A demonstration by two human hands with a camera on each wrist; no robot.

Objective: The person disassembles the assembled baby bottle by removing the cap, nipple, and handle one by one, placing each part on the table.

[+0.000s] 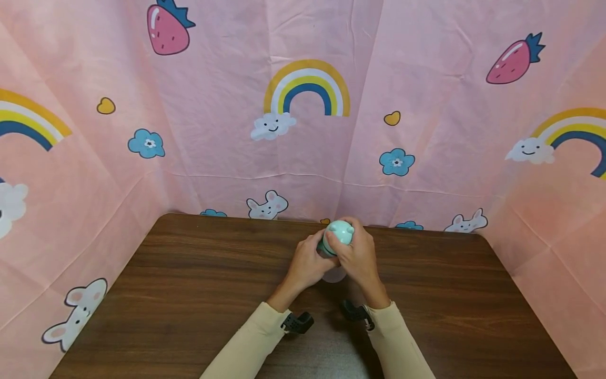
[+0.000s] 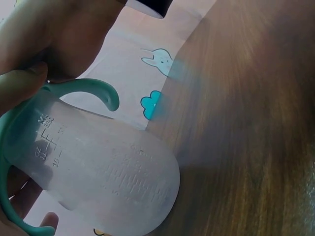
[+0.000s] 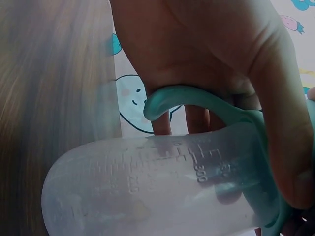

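Head view: bottle [image 1: 334, 276] is staying between both hands, near the far edge of the table [image 1: 213, 273]
Left hand [image 1: 307, 263]: curled fingers are gripping bottle's upper part
Right hand [image 1: 359, 255]: curled fingers are gripping mint lid [image 1: 343, 230]
Bottle writing: raised "300" is showing; other scale marks are blurring

One bottle [image 2: 113, 162], one lid [image 1: 340, 230], two handles [image 2: 86, 85], two hands [image 1: 305, 263] [image 1: 361, 258], two sleeves [image 1: 248, 339] [image 1: 400, 339], two wrist straps [image 1: 299, 322] [image 1: 354, 311] and one desk [image 1: 213, 273] show; between nine and three o'clock, three printed rainbows [image 1: 307, 68] and two strawberries [image 1: 168, 30] [image 1: 508, 63].
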